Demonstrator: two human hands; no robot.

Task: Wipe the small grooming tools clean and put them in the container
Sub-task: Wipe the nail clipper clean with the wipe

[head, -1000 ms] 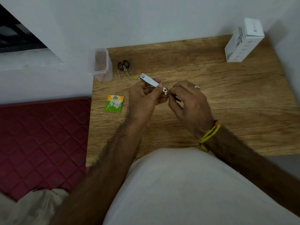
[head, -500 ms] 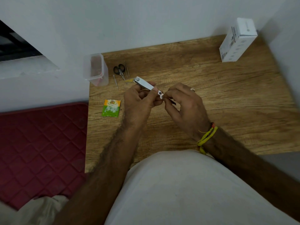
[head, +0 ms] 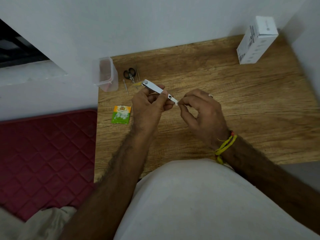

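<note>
My left hand grips a silver nail clipper above the wooden table, its lever end pointing up-left. My right hand pinches a small white wipe against the clipper's right tip. A clear plastic container stands at the table's far left corner. Beside it lie small black-handled scissors, thin tweezers, a slim metal pick and a yellowish small tool, partly hidden behind the clipper.
A green and orange sachet lies on the wooden table left of my left hand. A white box stands at the far right corner. A red quilted mat lies left of the table. Walls close the back and right.
The view shifted slightly. My right hand has slid the wipe out along the clipper to its right tip. The left hand keeps its grip.
</note>
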